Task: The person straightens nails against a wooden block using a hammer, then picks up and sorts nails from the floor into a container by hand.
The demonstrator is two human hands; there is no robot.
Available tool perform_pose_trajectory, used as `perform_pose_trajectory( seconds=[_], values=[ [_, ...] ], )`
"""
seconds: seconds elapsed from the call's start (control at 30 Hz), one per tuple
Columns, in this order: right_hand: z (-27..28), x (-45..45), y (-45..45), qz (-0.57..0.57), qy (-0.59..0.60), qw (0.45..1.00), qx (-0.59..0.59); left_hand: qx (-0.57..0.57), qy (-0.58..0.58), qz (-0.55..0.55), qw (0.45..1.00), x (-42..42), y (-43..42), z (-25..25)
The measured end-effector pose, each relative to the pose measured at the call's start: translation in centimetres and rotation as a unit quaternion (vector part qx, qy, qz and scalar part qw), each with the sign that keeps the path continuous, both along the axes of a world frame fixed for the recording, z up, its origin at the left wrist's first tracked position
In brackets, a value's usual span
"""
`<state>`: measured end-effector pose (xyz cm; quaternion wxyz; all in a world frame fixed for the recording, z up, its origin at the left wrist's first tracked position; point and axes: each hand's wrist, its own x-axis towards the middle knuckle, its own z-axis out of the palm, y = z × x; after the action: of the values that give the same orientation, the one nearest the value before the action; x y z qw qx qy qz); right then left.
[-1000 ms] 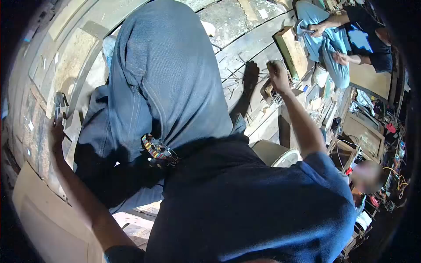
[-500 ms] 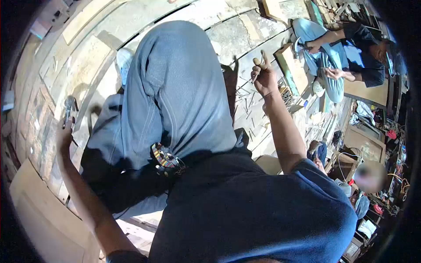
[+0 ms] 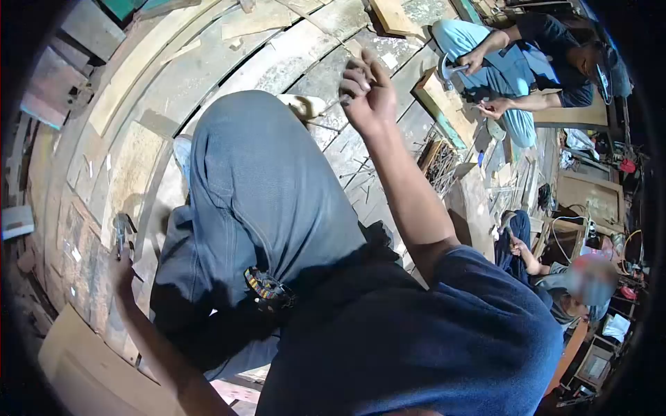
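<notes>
My left hand (image 3: 121,267), low at the left, is closed round a hammer (image 3: 123,225); its metal head shows just beyond my fingers, over the worn boards. My right hand (image 3: 368,90) is raised beyond my bent knee (image 3: 257,118), above the plank floor (image 3: 312,69). Its fingers are curled, with the index finger partly stretched out. Whatever those fingers hold, if anything, is too small or hidden to name. Several loose nails (image 3: 364,170) lie on the planks below my right forearm, close to a heap of nails (image 3: 440,166).
At the upper right a seated co-worker (image 3: 555,62) holds a hammer (image 3: 451,69) beside a wooden board (image 3: 440,100). Another person (image 3: 548,270) sits at the lower right. A wooden panel (image 3: 90,360) lies at the lower left, and scrap blocks (image 3: 52,90) at the upper left.
My right hand has moved up and left in view, and its fingers have curled in more. My left hand with the hammer appears lower. The whole view has shifted.
</notes>
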<state>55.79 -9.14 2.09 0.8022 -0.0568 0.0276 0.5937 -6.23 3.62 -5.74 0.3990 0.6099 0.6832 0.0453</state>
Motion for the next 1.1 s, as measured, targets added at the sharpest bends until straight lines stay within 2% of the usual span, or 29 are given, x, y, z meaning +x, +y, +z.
perform_pose_trajectory(
  seconds=[0.03, 0.07, 0.1, 0.13, 0.17, 0.3, 0.37, 0.4, 0.5, 0.57, 0.63, 0.67, 0.7, 0.77, 0.8, 0.83, 0.87, 0.97, 1.03, 1.07, 1.1],
  values=[
    [1.0, -0.7, 0.9, -0.015, -0.029, 0.999, -0.039, -0.002, -0.001, -0.002, 1.000, 0.0, 0.2, -0.2],
    [1.8, -1.3, 1.5, -0.022, -0.035, 0.999, -0.023, -0.047, -0.006, 0.030, 0.998, 1.2, 0.0, 1.2],
    [2.5, -1.9, 2.1, -0.025, -0.038, 0.999, -0.006, -0.046, 0.001, 0.031, 0.998, 0.7, 0.1, 0.6],
    [3.1, -2.7, 2.4, -0.020, -0.044, 0.999, 0.024, -0.018, 0.025, 0.019, 0.999, -0.1, 0.0, -0.3],
    [3.8, -3.5, 2.7, -0.023, -0.030, 0.999, 0.005, 0.012, 0.045, 0.004, 0.999, -0.6, 0.4, -0.7],
    [2.8, -5.8, 3.8, -0.033, -0.076, 0.996, -0.021, -0.010, 0.090, 0.000, 0.996, 1.7, -0.1, 1.5],
    [2.7, -7.1, 3.8, -0.050, -0.066, 0.994, -0.078, 0.029, 0.065, -0.020, 0.997, 0.5, 0.0, 0.2],
    [2.7, -7.5, 3.8, -0.051, -0.062, 0.992, -0.095, -0.010, 0.054, -0.004, 0.998, 1.1, 0.0, 1.0],
    [3.0, -7.5, 3.7, -0.072, -0.127, 0.983, -0.108, 0.022, 0.035, -0.061, 0.997, 0.6, 0.2, 0.8],
    [3.2, -6.6, 2.6, -0.032, -0.169, 0.976, -0.133, 0.055, 0.036, -0.014, 0.998, 0.0, 0.2, -0.5],
    [1.9, -4.0, 1.1, 0.016, -0.229, 0.955, -0.188, 0.032, 0.032, 0.011, 0.999, 0.8, -0.2, 0.1],
    [1.9, -3.0, -0.2, 0.005, -0.261, 0.930, -0.258, 0.017, 0.020, -0.010, 1.000, 0.5, 0.2, 0.2],
    [2.1, -1.7, -1.4, -0.005, -0.291, 0.900, -0.324, 0.024, -0.001, 0.012, 1.000, 0.3, 0.0, -0.3],
    [-1.4, 3.3, -5.3, -0.038, -0.314, 0.853, -0.415, -0.016, 0.022, 0.004, 1.000, 1.4, 0.0, 1.3],
    [-2.1, 5.6, -7.9, -0.055, -0.369, 0.797, -0.476, 0.002, 0.006, 0.001, 1.000, -0.4, 0.3, -0.6],
    [-3.6, 8.3, -10.8, -0.073, -0.401, 0.756, -0.512, 0.000, 0.008, 0.002, 1.000, -0.5, 0.3, -0.4],
    [-5.6, 11.4, -14.6, -0.096, -0.486, 0.674, -0.548, -0.011, 0.029, 0.008, 0.999, -0.2, 0.3, 0.1],
    [-6.5, 15.6, -22.9, -0.149, -0.677, 0.405, -0.596, -0.023, 0.021, 0.011, 0.999, -0.6, 0.7, -0.6],
    [-5.4, 15.9, -25.3, -0.119, -0.765, 0.163, -0.612, -0.051, -0.013, 0.045, 0.998, -0.5, 0.6, -0.2],
    [-4.4, 15.2, -25.9, -0.064, -0.744, 0.121, -0.654, -0.018, -0.008, 0.055, 0.998, -0.5, 0.6, -0.8],
    [-4.1, 14.3, -25.8, -0.063, -0.741, 0.123, -0.657, -0.018, -0.005, 0.050, 0.999, -0.8, 0.6, -0.8]
  ],
)
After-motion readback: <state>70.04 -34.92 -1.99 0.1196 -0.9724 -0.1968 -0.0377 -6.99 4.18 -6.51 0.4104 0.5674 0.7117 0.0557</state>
